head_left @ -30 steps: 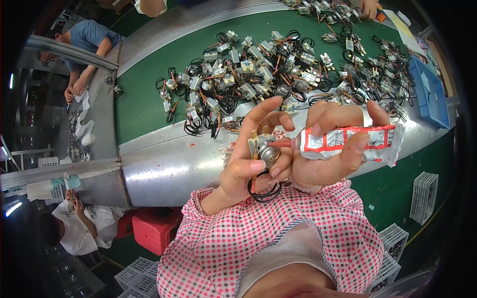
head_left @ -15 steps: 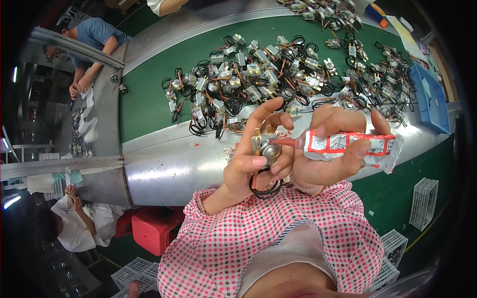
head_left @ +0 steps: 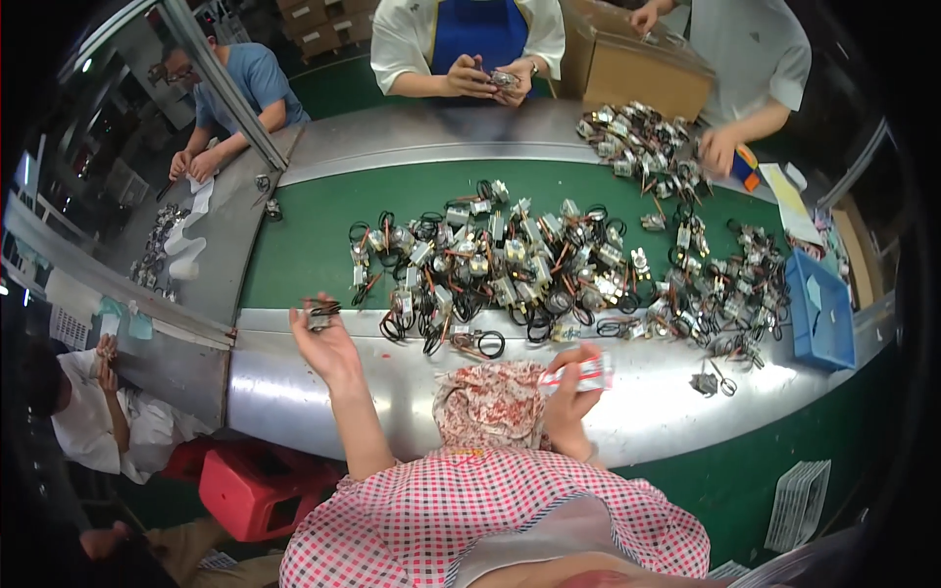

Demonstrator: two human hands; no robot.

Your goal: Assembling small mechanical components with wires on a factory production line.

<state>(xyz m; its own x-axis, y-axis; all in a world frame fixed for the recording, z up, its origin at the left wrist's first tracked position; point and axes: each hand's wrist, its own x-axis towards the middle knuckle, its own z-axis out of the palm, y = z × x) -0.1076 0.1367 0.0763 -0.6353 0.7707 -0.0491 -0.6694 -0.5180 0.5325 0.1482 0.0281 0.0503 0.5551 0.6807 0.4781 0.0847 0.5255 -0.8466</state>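
Out to the left, over the metal bench edge, my left hand (head_left: 331, 351) is turned palm up with a small metal component with a coiled black wire (head_left: 323, 314) at its fingers. The fingers are partly curled around it. My right hand (head_left: 569, 402) is closed around a white and red squeeze tube (head_left: 594, 372), just right of centre; its nozzle is hard to make out. Between my hands a red-stained patterned cloth (head_left: 488, 402) lies at the near edge of the bench. Beyond it spreads a heap of similar metal components (head_left: 510, 255) with black wires.
A blue tray (head_left: 818, 314) stands at the right. Across the green belt (head_left: 304, 235) two people work, near a cardboard box (head_left: 642, 73) and another pile of components (head_left: 642, 142). A red stool (head_left: 250, 490) is at lower left, with two more people beyond the left side.
My hands have come apart: the left moved left with the component, away from the tube's red nozzle. The right lowered with the tube. The view tilted up, bringing in the people opposite.
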